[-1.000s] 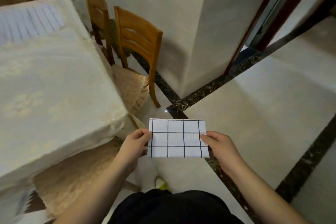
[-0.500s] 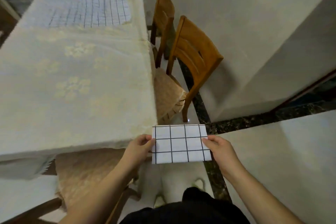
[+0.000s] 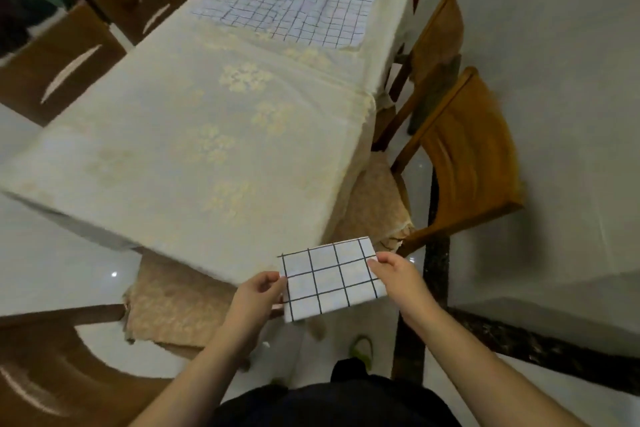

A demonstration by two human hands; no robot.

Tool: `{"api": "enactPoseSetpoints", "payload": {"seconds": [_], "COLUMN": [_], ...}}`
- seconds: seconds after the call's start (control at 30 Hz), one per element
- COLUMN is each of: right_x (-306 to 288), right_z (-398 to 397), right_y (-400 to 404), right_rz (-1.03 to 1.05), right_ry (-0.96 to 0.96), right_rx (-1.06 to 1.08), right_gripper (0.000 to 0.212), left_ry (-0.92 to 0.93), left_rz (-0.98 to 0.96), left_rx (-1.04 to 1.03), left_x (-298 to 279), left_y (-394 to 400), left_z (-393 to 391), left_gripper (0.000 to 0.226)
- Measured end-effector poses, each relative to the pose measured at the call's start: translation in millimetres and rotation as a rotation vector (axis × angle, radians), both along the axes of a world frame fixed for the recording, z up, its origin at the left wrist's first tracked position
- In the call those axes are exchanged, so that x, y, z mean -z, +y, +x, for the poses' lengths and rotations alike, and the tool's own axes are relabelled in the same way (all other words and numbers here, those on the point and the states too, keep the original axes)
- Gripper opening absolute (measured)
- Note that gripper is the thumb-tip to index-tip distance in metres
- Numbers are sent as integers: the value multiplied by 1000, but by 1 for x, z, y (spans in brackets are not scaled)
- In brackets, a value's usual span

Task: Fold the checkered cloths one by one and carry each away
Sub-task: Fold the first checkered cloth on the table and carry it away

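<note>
I hold a small folded white cloth with a black grid, the folded checkered cloth (image 3: 330,279), flat in the air just past the near right corner of the table. My left hand (image 3: 258,295) pinches its left edge and my right hand (image 3: 398,274) pinches its right edge. A pile of unfolded checkered cloths (image 3: 294,7) lies spread out at the far end of the table (image 3: 194,135), well beyond my reach from here.
The table wears a cream floral tablecloth. Two wooden chairs (image 3: 460,156) stand along its right side by a white wall, dark chairs (image 3: 59,62) stand on its left, and another chair with a beige cushion (image 3: 173,302) is at the near end. The floor is glossy pale tile.
My view has swung left from the doorway and pillar back toward the table, which now fills the frame. The folded cloth stays gripped in both hands and is slightly tilted.
</note>
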State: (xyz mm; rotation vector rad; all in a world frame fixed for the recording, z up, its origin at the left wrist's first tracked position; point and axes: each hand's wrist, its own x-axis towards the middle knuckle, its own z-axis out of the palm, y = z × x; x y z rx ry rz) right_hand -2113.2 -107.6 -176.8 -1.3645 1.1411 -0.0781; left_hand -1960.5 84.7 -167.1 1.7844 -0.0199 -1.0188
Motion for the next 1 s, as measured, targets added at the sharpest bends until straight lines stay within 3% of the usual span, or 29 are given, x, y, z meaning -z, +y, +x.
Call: {"api": "enactPoseSetpoints", "payload": {"seconds": [0.17,0.3,0.4,0.63,1.0], "right_x": [7,20,28,36,62], "right_z": [40,75,104,163,234], "right_y": [-44,-58,-62,-79,-107], "right_rz": [-49,-60,-122,-303,-497], "right_ry": [27,62,76,144,231], "right_rx": [-225,-324,-382,-507,-805], "right_gripper": [15,30,28,26,18], "left_ry": [37,68,86,122,105], "left_rz": [49,81,87,41,119], "left_rx": [-218,-331,-395,-391,-465], "left_x": [12,35,49,72,86], "left_y": [-12,-9,-10,-20,-38], "left_z": [-1,10,22,59,92], "left_gripper": [9,16,13,8,6]}}
